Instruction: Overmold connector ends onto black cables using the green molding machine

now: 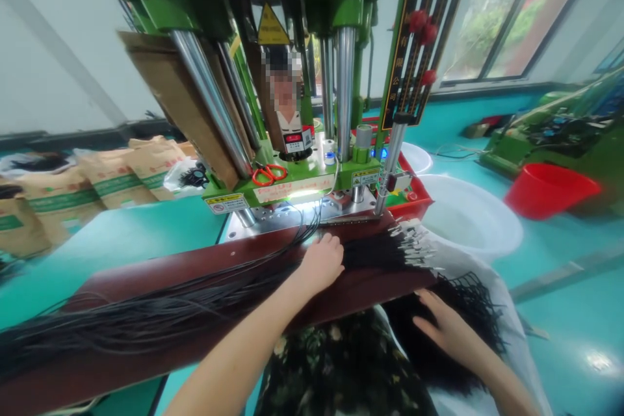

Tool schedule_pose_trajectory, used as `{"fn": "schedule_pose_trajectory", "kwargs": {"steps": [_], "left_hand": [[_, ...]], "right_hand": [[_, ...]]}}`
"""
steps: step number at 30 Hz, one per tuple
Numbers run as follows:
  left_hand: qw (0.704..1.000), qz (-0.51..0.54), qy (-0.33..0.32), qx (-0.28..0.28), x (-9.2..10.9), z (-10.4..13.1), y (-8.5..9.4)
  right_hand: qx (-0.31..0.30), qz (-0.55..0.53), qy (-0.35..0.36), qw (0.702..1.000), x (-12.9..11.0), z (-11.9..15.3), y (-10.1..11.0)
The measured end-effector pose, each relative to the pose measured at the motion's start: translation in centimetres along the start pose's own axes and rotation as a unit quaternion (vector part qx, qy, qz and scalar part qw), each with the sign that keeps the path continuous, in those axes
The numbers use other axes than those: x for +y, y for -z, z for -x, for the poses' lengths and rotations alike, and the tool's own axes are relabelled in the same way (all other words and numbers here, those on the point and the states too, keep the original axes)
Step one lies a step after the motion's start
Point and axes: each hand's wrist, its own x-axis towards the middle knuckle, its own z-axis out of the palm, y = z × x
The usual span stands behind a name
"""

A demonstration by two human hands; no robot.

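Note:
My left hand is over the long bundle of black cords on the dark red board. Its fingers are curled, and what lies under them is hidden. Several cords run from near this hand up into the lit opening of the green press. To the right, the bundle ends in pale tips. My right hand has its fingers apart, with nothing in them, beside a second pile of black cords on white sheeting at the board's right edge.
Orange-handled scissors lie on the press ledge. White tubs and a red bucket stand at the right. Paper sacks line the left side. Steel columns rise above the ledge.

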Motion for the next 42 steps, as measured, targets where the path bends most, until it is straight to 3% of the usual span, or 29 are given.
{"fn": "schedule_pose_trajectory", "kwargs": {"steps": [4, 8, 11, 14, 18, 21, 24, 29, 33, 35, 37, 42], "left_hand": [[0.997, 0.059, -0.007, -0.055, -0.2, -0.7, -0.1], [0.976, 0.219, 0.006, 0.005, -1.7, -0.6, 0.2], [0.918, 0.389, 0.054, 0.051, -3.4, -0.2, 1.3], [0.841, 0.534, 0.074, 0.049, -4.7, 0.5, 2.4], [0.76, 0.64, 0.094, 0.065, -5.1, 1.3, 3.0], [0.77, 0.63, 0.088, 0.055, -4.7, 1.5, 2.9], [0.797, 0.596, 0.073, 0.059, -4.4, 1.6, 3.0], [0.802, 0.575, 0.09, 0.136, -4.2, 1.8, 3.1], [0.802, 0.584, 0.081, 0.101, -3.7, 2.0, 3.0], [0.819, 0.563, 0.067, 0.086, -3.4, 2.0, 2.8], [0.834, 0.543, 0.057, 0.075, -3.1, 1.8, 2.5], [0.832, 0.552, 0.043, 0.048, -1.9, 0.8, 2.8]], "right_hand": [[-0.039, 0.01, 0.021, 0.999, -2.5, 0.2, 1.2], [-0.054, -0.043, 0.046, 0.997, -3.9, 0.6, 2.0], [-0.053, -0.094, 0.069, 0.992, -4.7, 0.6, 2.5], [-0.049, -0.137, 0.061, 0.988, -5.9, 0.2, 2.8], [-0.035, -0.187, 0.076, 0.979, -8.2, -1.2, 3.2], [-0.032, -0.235, 0.081, 0.968, -10.1, -2.8, 3.4], [-0.051, -0.361, 0.08, 0.928, -11.7, -4.3, 3.0], [-0.016, -0.602, 0.072, 0.795, -13.5, -6.8, 1.2], [0.044, -0.749, 0.117, 0.651, -14.6, -9.7, 2.2], [0.081, -0.782, 0.124, 0.606, -14.9, -10.9, 3.7], [0.106, -0.784, 0.116, 0.6, -15.0, -11.5, 5.1], [0.081, -0.749, 0.107, 0.649, -14.4, -10.6, 6.5]]}}
